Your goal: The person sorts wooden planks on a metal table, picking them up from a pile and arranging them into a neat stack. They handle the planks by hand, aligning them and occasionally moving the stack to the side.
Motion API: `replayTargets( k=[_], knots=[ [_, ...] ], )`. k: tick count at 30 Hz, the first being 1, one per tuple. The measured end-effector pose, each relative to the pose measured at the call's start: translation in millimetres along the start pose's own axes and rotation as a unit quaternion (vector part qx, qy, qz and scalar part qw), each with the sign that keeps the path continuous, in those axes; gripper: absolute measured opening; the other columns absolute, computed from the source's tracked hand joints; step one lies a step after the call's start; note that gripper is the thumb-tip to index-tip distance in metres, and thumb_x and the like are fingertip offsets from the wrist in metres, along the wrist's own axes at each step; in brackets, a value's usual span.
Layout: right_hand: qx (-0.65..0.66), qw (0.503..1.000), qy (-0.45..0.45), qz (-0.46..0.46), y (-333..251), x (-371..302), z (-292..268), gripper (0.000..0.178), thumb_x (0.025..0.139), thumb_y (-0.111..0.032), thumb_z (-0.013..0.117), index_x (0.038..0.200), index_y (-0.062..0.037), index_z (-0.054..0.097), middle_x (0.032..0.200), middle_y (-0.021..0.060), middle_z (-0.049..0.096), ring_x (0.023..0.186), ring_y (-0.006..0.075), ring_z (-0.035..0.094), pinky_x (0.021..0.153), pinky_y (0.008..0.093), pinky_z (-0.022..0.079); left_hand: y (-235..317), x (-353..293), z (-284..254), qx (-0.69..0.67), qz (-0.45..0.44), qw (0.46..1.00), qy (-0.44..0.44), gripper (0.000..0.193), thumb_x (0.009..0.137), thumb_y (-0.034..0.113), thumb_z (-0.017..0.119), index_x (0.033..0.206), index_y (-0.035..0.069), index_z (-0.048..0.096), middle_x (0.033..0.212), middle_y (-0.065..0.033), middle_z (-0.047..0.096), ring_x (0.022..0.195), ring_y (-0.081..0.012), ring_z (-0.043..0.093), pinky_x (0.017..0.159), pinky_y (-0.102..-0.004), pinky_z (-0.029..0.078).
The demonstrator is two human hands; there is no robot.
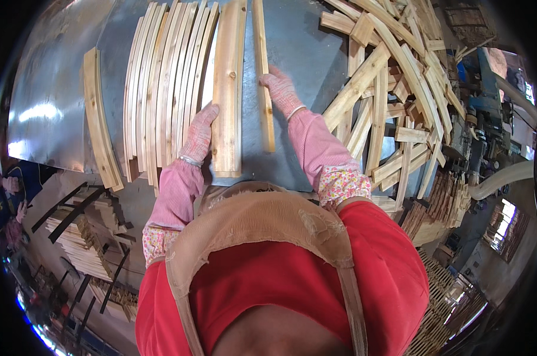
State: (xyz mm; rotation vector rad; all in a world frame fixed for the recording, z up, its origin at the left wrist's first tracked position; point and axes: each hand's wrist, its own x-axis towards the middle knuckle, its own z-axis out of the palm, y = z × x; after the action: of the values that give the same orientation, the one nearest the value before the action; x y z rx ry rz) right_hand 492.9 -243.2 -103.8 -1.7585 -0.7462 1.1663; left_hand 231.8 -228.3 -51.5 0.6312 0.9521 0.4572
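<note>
My left hand (pixel 199 134), in a pink-and-white knit glove, is closed on the left edge of a wide wooden board (pixel 227 95), with the thumb on its top face. The fingers beneath are hidden. To the right of that board, my right hand (pixel 280 90), gloved alike, grips a narrow wooden strip (pixel 263 59) between thumb and fingers. A gap of bare metal separates strip and board. Left of my left hand, several curved wooden slats (pixel 167 77) stand side by side in a row. One curved slat (pixel 96 113) lies apart, farther left.
A grey metal tabletop (pixel 55 89) lies under the wood. Loose wooden pieces (pixel 393 89) are heaped at its right. Stacked wood (pixel 81 243) stands on the floor at lower left, where another person's hand (pixel 11 184) shows at the rim. Machinery and a pale hose (pixel 502 180) are at right.
</note>
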Motion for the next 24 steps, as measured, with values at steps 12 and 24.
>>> replayTargets(
  k=[12,24],
  knots=[
    [-0.313,0.923,-0.172,-0.142,-35,-68,122,0.04,0.104,-0.032,0.056,0.123,0.0008,0.068,0.125,0.0285,0.071,0.125,0.0428,0.065,0.107,0.0478,0.052,25,-37,4,0.674,0.343,0.64,0.133,0.049,0.092,0.019,0.065,0.138,0.004,0.067,0.141,-0.0243,0.063,0.133,-0.0448,0.054,0.118,-0.0526,0.041],
    [-0.433,0.792,0.393,0.175,63,-122,-125,0.092,0.091,-0.027,0.073,0.17,-0.007,0.029,0.163,0.0206,0.048,0.152,0.0362,0.043,0.128,0.0388,0.032,3,-25,21,0.714,0.356,0.601,0.047,0.063,0.09,0.026,0.078,0.145,0.001,0.06,0.151,-0.024,0.057,0.145,-0.0422,0.049,0.127,-0.0541,0.035]
  ],
)
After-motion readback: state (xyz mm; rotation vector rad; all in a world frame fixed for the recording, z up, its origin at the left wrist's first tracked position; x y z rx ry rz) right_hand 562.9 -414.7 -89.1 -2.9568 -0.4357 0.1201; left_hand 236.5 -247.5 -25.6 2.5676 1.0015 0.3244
